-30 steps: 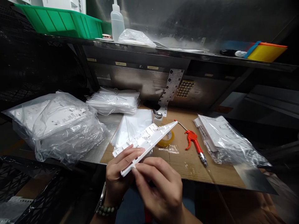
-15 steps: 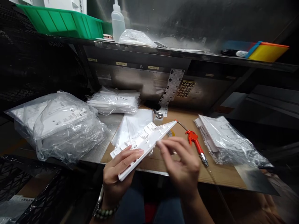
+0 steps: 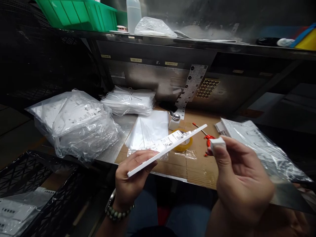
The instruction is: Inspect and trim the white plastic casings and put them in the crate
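Note:
My left hand [image 3: 134, 171] grips the lower end of a white plastic panel [image 3: 170, 148], fingers on top and thumb beneath. The panel is tilted nearly edge-on, with small ribs and clips on its far side. Off to the right, my right hand [image 3: 244, 181] pinches a small white block-like piece [image 3: 218, 142] between thumb and fingers; its exact kind is unclear. Behind that hand lies a red air blow gun [image 3: 208, 136], partly covered. A roll of yellow tape [image 3: 186, 145] rests on the cardboard behind the panel.
Flat clear bags [image 3: 150, 128] and a small metal-topped pump bottle [image 3: 174, 122] are on the table. Bagged white panels stand left [image 3: 74, 121] and right [image 3: 259, 141]. A shelf [image 3: 158, 41] crosses above, holding a green bin [image 3: 79, 14]. A black crate [image 3: 51, 194] is lower left.
My right hand has moved away from the panel to the right, and the white piece now shows in it. The panel has turned more edge-on. The camera view has shifted.

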`<state>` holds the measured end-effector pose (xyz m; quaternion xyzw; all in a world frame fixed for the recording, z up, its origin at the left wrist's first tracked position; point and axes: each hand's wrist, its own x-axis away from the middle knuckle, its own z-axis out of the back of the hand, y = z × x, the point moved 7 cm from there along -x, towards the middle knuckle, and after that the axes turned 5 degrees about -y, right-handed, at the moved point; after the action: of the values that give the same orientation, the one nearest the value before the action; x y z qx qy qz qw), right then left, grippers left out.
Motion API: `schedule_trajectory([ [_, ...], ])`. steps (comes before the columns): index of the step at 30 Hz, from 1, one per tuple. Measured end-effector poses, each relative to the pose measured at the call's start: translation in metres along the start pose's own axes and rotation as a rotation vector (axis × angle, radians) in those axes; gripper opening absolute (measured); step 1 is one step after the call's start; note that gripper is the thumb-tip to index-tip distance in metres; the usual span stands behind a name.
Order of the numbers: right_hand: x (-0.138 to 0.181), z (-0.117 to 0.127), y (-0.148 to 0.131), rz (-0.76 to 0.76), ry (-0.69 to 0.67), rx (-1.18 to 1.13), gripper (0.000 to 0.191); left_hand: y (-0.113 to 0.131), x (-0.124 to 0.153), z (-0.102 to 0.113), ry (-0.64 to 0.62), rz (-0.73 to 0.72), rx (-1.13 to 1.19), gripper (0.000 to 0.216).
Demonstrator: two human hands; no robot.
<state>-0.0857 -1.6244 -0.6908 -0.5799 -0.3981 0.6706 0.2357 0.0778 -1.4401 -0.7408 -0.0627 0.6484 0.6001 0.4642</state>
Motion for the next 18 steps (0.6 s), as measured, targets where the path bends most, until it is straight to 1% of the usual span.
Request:
schedule_trajectory([
  [3,0.001,-0.012,-0.007,0.059,-0.119,0.043,0.011,0.003,-0.001,0.001,-0.004,-0.02,-0.022,0.042],
  [5,0.002,-0.021,-0.013,0.125,-0.193,0.088,0.004,0.005,-0.001,0.001,-0.008,-0.034,-0.031,0.041],
  [7,0.003,-0.028,-0.017,0.185,-0.244,0.124,0.004,0.006,0.0,0.002,-0.01,-0.045,-0.032,0.041],
  [9,0.002,-0.033,-0.017,0.222,-0.259,0.157,0.007,0.007,0.001,0.002,-0.014,-0.053,-0.034,0.042],
  [14,0.0,-0.042,-0.015,0.259,-0.289,0.249,0.008,0.008,0.003,0.001,-0.021,-0.106,-0.084,0.044],
  [18,0.012,-0.05,-0.019,0.283,-0.334,0.261,0.008,0.007,0.004,0.0,-0.046,-0.16,-0.128,0.047],
])
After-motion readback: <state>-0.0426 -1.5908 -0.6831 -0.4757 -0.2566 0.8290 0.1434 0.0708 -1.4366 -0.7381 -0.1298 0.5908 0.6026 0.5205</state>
